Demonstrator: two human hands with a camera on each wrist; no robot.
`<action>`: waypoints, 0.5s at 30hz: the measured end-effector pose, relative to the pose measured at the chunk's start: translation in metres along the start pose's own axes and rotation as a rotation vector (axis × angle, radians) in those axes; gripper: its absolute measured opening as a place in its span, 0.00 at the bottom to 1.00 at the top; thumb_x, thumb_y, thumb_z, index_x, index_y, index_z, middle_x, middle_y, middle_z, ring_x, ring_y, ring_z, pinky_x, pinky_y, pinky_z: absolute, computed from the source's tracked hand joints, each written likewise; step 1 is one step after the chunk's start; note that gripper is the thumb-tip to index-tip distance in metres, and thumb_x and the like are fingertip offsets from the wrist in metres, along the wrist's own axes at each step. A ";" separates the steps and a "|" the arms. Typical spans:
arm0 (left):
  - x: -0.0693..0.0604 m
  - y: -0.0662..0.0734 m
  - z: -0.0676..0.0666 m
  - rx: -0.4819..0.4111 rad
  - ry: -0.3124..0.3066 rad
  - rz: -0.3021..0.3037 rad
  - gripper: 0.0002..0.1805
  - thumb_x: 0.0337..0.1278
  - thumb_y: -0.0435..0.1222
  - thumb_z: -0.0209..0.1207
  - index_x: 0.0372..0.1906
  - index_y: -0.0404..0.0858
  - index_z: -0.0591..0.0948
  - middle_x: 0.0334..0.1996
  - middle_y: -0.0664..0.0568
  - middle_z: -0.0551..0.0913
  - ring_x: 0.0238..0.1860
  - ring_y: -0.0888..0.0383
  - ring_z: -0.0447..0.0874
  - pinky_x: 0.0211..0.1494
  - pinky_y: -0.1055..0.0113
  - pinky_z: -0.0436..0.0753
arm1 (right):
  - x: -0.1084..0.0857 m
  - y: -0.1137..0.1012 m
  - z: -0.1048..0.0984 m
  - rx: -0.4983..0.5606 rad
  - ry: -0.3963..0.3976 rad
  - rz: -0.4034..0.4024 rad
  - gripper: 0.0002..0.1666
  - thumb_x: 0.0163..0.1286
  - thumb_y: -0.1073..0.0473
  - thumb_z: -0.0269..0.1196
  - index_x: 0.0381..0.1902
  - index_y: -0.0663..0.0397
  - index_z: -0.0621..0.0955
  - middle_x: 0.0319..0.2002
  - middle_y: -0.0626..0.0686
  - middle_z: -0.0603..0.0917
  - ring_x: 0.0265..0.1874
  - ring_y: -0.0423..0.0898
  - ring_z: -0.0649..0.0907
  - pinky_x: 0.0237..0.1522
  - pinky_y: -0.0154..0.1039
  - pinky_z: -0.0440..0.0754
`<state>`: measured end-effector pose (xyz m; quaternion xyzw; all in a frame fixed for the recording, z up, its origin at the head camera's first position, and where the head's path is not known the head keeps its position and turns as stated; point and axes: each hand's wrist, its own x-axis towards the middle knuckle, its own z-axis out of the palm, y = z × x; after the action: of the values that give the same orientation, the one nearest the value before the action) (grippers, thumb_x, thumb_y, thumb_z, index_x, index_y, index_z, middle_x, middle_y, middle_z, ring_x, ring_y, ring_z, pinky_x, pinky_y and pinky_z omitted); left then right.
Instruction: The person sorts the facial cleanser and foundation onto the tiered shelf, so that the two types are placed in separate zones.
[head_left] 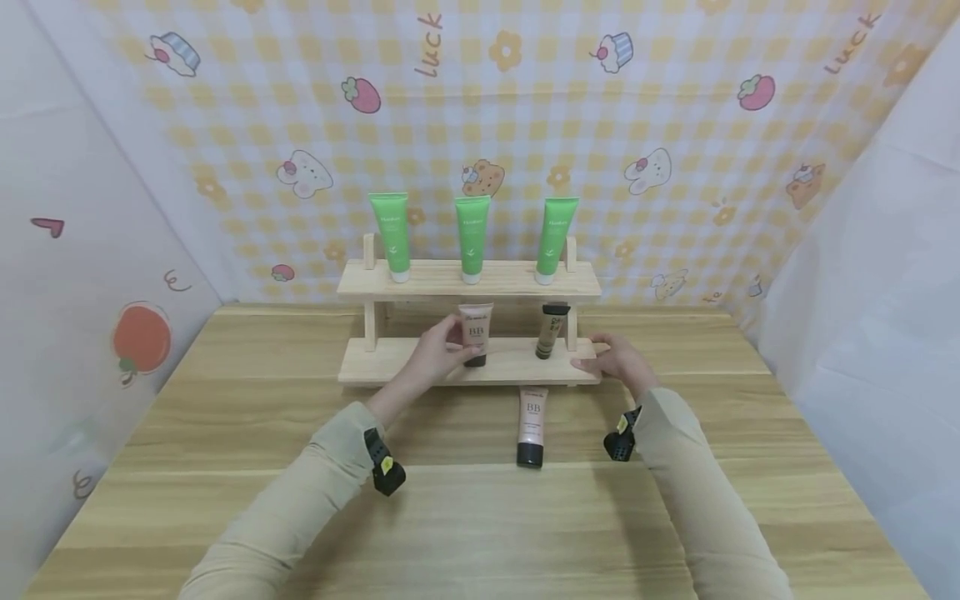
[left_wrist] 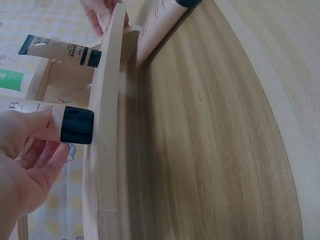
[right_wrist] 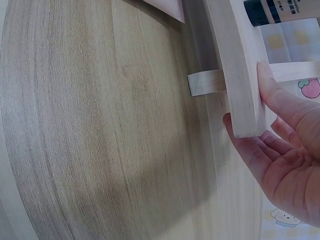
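Note:
My left hand (head_left: 438,350) pinches a pink BB cream tube (head_left: 477,327) that stands cap down on the lower board of a two-tier wooden rack (head_left: 420,279). In the left wrist view the tube's black cap (left_wrist: 77,125) meets the board, thumb in front and fingers behind. My right hand (head_left: 617,362) grips the right end of that lower board; the right wrist view shows the thumb (right_wrist: 272,90) on top and fingers beneath. Between the hands, a small brownish tube with a dark cap (head_left: 551,332) stands on the lower board, leaning slightly.
Three green tubes, left (head_left: 392,237), middle (head_left: 472,240) and right (head_left: 555,240), stand on the upper board. Another pink BB tube (head_left: 532,425) lies on the wooden table (head_left: 480,533) before the rack. A checked cloth (head_left: 420,125) hangs behind.

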<state>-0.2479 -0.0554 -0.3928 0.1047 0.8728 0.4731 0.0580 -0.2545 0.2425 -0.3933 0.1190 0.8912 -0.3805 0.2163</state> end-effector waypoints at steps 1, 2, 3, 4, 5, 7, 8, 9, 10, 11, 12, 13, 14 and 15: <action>0.000 0.000 0.000 -0.002 -0.006 -0.005 0.26 0.52 0.37 0.62 0.57 0.40 0.69 0.52 0.46 0.77 0.55 0.51 0.75 0.58 0.60 0.77 | 0.000 0.000 0.000 0.001 0.001 -0.002 0.49 0.57 0.44 0.64 0.69 0.56 0.55 0.63 0.69 0.65 0.62 0.62 0.67 0.65 0.56 0.63; -0.001 0.000 -0.001 -0.007 -0.009 -0.009 0.26 0.52 0.37 0.62 0.57 0.40 0.69 0.52 0.46 0.77 0.55 0.51 0.75 0.58 0.60 0.77 | 0.000 0.000 0.000 -0.001 0.002 -0.004 0.49 0.57 0.44 0.64 0.69 0.57 0.55 0.63 0.69 0.65 0.61 0.61 0.68 0.64 0.55 0.63; -0.001 0.000 -0.001 -0.012 -0.010 -0.014 0.26 0.51 0.36 0.62 0.56 0.40 0.69 0.52 0.46 0.76 0.55 0.51 0.75 0.58 0.61 0.77 | 0.000 0.000 0.000 -0.005 0.003 -0.003 0.49 0.57 0.44 0.64 0.68 0.56 0.55 0.62 0.68 0.66 0.61 0.61 0.68 0.64 0.55 0.63; -0.002 0.000 -0.001 -0.018 -0.010 -0.019 0.26 0.51 0.36 0.63 0.56 0.40 0.69 0.53 0.46 0.76 0.55 0.51 0.75 0.58 0.61 0.77 | 0.001 0.000 0.001 -0.005 0.004 -0.004 0.49 0.57 0.44 0.64 0.68 0.56 0.56 0.62 0.68 0.66 0.61 0.61 0.68 0.64 0.55 0.63; -0.003 0.000 -0.002 -0.026 -0.009 -0.025 0.26 0.50 0.35 0.63 0.56 0.39 0.69 0.53 0.46 0.76 0.55 0.51 0.75 0.58 0.61 0.77 | 0.001 0.000 0.001 -0.003 0.006 -0.005 0.49 0.57 0.44 0.64 0.68 0.56 0.56 0.62 0.68 0.66 0.61 0.61 0.68 0.64 0.55 0.64; -0.005 0.001 -0.004 -0.041 -0.005 -0.029 0.27 0.49 0.35 0.64 0.56 0.38 0.68 0.53 0.45 0.75 0.56 0.50 0.74 0.58 0.60 0.77 | 0.000 0.000 0.001 -0.001 0.006 -0.007 0.49 0.57 0.44 0.64 0.68 0.57 0.56 0.63 0.69 0.65 0.61 0.61 0.68 0.64 0.55 0.64; -0.007 0.002 -0.004 -0.052 -0.002 -0.035 0.28 0.49 0.35 0.64 0.56 0.38 0.68 0.54 0.44 0.75 0.56 0.49 0.74 0.59 0.60 0.76 | 0.000 0.000 0.002 0.000 0.007 -0.009 0.49 0.57 0.44 0.64 0.68 0.57 0.56 0.63 0.69 0.65 0.62 0.61 0.68 0.65 0.55 0.63; -0.008 0.002 -0.005 -0.065 0.000 -0.041 0.28 0.48 0.35 0.64 0.56 0.37 0.68 0.54 0.44 0.75 0.56 0.49 0.74 0.59 0.59 0.76 | -0.001 0.000 0.002 0.005 0.005 -0.010 0.48 0.57 0.44 0.64 0.68 0.57 0.56 0.63 0.69 0.65 0.62 0.61 0.68 0.65 0.55 0.63; -0.009 0.003 -0.006 -0.078 0.002 -0.047 0.29 0.48 0.35 0.64 0.56 0.37 0.68 0.55 0.43 0.74 0.57 0.48 0.73 0.59 0.59 0.76 | -0.001 0.000 0.002 0.011 0.002 -0.012 0.48 0.58 0.44 0.63 0.68 0.58 0.55 0.63 0.69 0.65 0.62 0.61 0.68 0.65 0.54 0.63; -0.010 0.003 -0.007 -0.087 0.001 -0.054 0.29 0.48 0.35 0.65 0.56 0.36 0.68 0.55 0.43 0.74 0.57 0.48 0.73 0.59 0.58 0.76 | -0.001 0.000 0.002 0.010 0.002 -0.012 0.48 0.58 0.45 0.63 0.68 0.58 0.55 0.63 0.69 0.65 0.62 0.61 0.67 0.65 0.54 0.63; -0.012 0.003 -0.008 -0.093 -0.001 -0.060 0.29 0.48 0.35 0.64 0.56 0.36 0.67 0.56 0.42 0.73 0.57 0.47 0.73 0.59 0.58 0.76 | -0.002 0.000 0.002 0.011 0.002 -0.015 0.47 0.58 0.45 0.63 0.68 0.58 0.55 0.63 0.69 0.65 0.62 0.61 0.68 0.65 0.54 0.63; -0.013 0.003 -0.009 -0.104 -0.001 -0.072 0.29 0.48 0.35 0.64 0.57 0.36 0.67 0.56 0.42 0.73 0.58 0.47 0.72 0.59 0.58 0.75 | -0.002 -0.001 0.001 0.015 0.004 -0.016 0.47 0.59 0.46 0.63 0.68 0.58 0.56 0.63 0.69 0.65 0.62 0.61 0.68 0.65 0.54 0.63; -0.015 0.003 -0.010 -0.110 0.001 -0.081 0.30 0.48 0.36 0.64 0.57 0.36 0.67 0.56 0.42 0.73 0.58 0.47 0.72 0.59 0.57 0.76 | -0.002 -0.001 0.001 0.016 0.005 -0.019 0.46 0.59 0.46 0.63 0.68 0.58 0.56 0.62 0.69 0.65 0.61 0.61 0.68 0.65 0.53 0.64; -0.016 0.002 -0.011 -0.112 0.003 -0.089 0.30 0.48 0.36 0.64 0.57 0.36 0.67 0.56 0.42 0.73 0.57 0.47 0.72 0.59 0.57 0.76 | -0.002 -0.001 0.002 0.016 0.007 -0.021 0.46 0.59 0.46 0.63 0.67 0.59 0.56 0.62 0.70 0.65 0.61 0.61 0.68 0.65 0.53 0.64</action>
<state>-0.2342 -0.0667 -0.3849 0.0615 0.8490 0.5182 0.0834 -0.2524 0.2405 -0.3925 0.1127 0.8901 -0.3893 0.2084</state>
